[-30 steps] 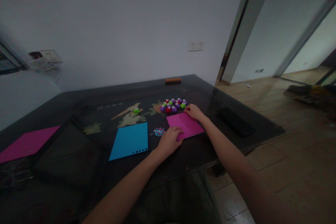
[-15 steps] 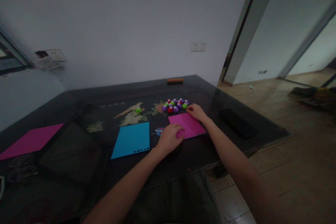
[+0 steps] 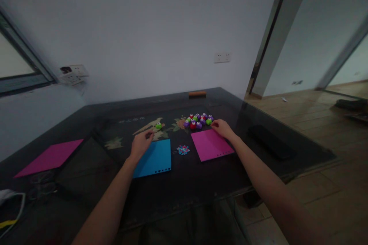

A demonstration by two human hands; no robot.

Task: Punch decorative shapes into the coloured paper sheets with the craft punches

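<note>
Now left hand [image 3: 141, 142] loosely curled on blue sheet [image 3: 155, 158], right hand [image 3: 222, 128] flat on pink sheet [image 3: 211, 144].

One head-worn view looks forward and down from above the near edge of the dark table [image 3: 201, 183], at arm's length from the work. Both forearms run up from the bottom edge to the left hand [image 3: 140, 143] and right hand [image 3: 224, 128] at mid-frame. The wall fills the top half, with a doorway right of the hands.
</note>
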